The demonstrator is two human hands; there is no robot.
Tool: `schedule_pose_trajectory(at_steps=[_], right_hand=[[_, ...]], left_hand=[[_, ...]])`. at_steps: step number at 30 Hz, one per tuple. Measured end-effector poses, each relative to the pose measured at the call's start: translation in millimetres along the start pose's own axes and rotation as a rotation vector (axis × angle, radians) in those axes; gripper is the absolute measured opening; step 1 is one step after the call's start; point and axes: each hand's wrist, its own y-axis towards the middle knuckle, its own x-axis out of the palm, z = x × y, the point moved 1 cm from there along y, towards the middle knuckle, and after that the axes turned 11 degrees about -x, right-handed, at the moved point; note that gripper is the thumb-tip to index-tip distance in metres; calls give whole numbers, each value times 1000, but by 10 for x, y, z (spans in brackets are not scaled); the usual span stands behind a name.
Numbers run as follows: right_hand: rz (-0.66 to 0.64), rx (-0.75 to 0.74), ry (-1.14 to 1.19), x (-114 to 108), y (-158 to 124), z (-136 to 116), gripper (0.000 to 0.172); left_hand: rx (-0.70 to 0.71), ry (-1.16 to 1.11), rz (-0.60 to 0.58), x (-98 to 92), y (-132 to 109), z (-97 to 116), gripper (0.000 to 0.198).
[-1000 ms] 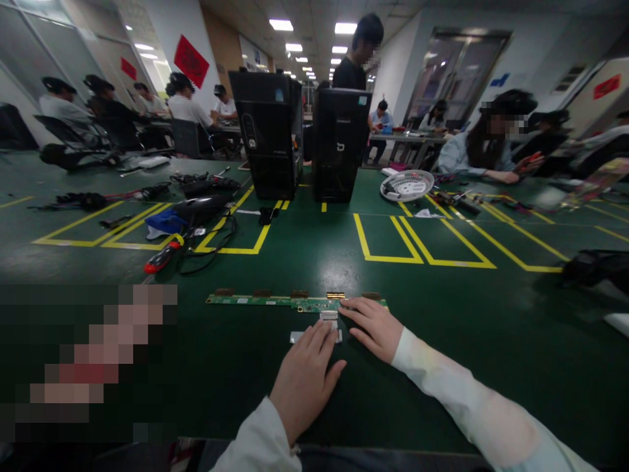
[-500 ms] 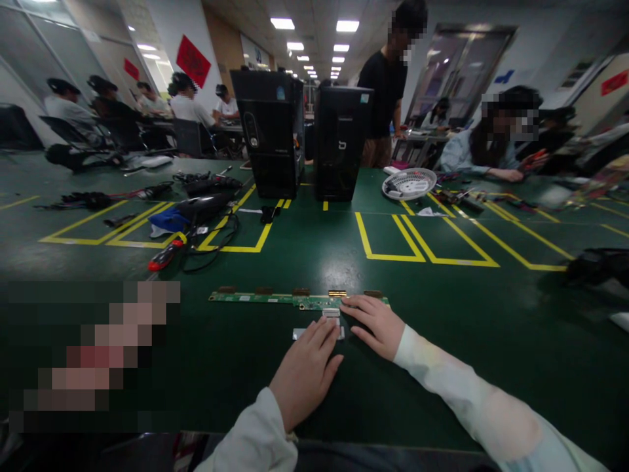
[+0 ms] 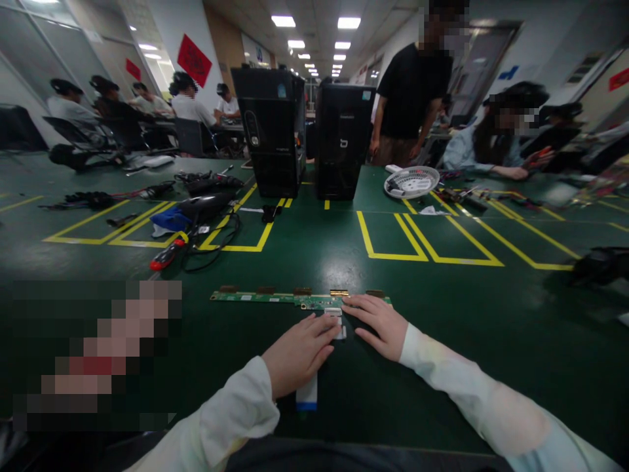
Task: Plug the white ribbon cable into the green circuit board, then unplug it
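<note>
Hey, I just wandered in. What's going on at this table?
A person is handling a long green circuit board with bare hands. The right hand has its fingers at the board's right part. The left hand lies over a white flat cable, its blue-tipped end poking out toward the person; the hand hides whether the cable is attached. Two black computer cases stand farther back.

Was pretty clearly an electronics workshop: PC towers (image 3: 268, 137), screwdriver (image 3: 166, 255), circuit board (image 3: 270, 298) all sat on the green bench (image 3: 314, 242), with people (image 3: 194, 105) seated beyond it.
</note>
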Motion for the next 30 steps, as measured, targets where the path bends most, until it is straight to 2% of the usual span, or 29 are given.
schedule_pose_trajectory(at_steps=[4, 14, 20, 24, 30], right_hand=[[1, 7, 3, -7, 3, -9, 46], [18, 14, 20, -12, 14, -7, 43], [42, 25, 19, -1, 44, 1, 38], [39, 10, 8, 36, 36, 37, 38], [39, -3, 8, 40, 26, 50, 37]], left_hand=[[7, -18, -18, -6, 12, -24, 40], [12, -46, 64, 89, 24, -58, 40], [19, -45, 65, 72, 17, -55, 40], [40, -46, 140, 9, -10, -75, 39], [-85, -26, 274, -84, -275, -178, 34]])
